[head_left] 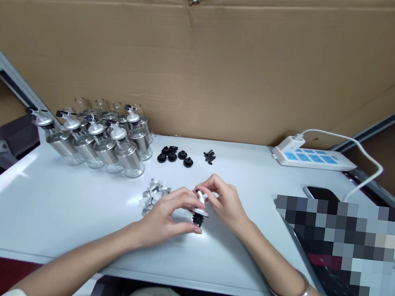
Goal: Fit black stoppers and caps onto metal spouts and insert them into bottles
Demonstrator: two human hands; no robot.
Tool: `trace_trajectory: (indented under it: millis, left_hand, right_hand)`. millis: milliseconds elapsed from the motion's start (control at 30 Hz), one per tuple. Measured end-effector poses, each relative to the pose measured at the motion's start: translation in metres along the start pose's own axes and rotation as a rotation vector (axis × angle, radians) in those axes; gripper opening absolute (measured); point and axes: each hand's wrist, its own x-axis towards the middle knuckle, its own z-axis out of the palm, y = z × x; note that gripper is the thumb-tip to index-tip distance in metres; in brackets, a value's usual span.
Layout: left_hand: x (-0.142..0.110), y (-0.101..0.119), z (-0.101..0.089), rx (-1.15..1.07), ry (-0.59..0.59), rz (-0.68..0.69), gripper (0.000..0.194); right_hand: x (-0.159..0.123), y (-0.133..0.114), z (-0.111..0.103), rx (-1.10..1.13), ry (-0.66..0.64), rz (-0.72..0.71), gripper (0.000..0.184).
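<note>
A bottle pourer (198, 219) with a silver-white cap, a small spout and a black ribbed stopper is held low over the table. My left hand (172, 212) grips it between thumb and fingers from the left. From the other side, the fingers of my right hand (226, 202) are pinched at its spout; their tips are partly hidden. Just behind my left hand lies a cluster of silver metal pourer caps (151, 196), partly covered by that hand. Farther back are several black rubber stoppers (172, 156) and a few small black sticks (209, 157).
Several glass bottles with metal sleeves (125, 154) stand at the back left, some topped with pourers. A white power strip (310, 158) with a plugged-in charger and cable sits back right. Below it lie a phone (315, 193) and a dark, partly blurred flat object. Cardboard (227, 75) walls the back.
</note>
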Motion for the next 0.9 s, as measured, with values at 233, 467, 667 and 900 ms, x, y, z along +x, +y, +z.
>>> trace_trajectory:
  millis: [233,467,667,900]
  left_hand:
    - [-0.002,-0.002,0.003,0.028,-0.012,0.033,0.028]
    - [-0.002,-0.002,0.002,0.061,0.019,0.053,0.03]
    - [-0.001,-0.001,0.002,0.07,0.072,0.111,0.03]
    - [-0.003,-0.005,0.002,-0.075,0.143,0.051,0.031]
  right_hand:
    - [-0.003,-0.004,0.001,0.013,-0.048,-0.016,0.012]
    - [-0.001,0.0,0.004,0.164,-0.056,0.1,0.005]
    - [0.002,-0.002,0.0,0.498,-0.138,0.259,0.01]
    - [0.007,-0.006,-0.013,0.588,-0.177,0.297,0.019]
